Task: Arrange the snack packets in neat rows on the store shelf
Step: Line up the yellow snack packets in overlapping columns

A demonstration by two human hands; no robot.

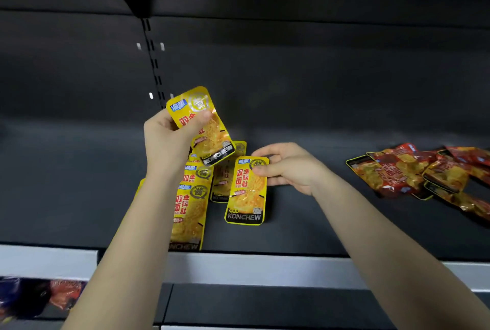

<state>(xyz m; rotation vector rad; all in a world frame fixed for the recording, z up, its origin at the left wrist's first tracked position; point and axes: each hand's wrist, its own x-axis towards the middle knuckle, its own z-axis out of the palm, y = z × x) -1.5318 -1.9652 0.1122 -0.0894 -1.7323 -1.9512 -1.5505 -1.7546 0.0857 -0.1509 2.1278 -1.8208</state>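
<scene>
- Left hand [169,141] is gripping a yellow packet [209,139], thumb clamped across its front, holding it tilted up over the shelf [318,226].
- Right hand [289,168] is pinching the top of a second packet [246,194], which is resting on the shelf just beside the overlapping yellow row [189,213].
- Red packets [413,170] are sitting in a messy heap, well off to the right.
</scene>
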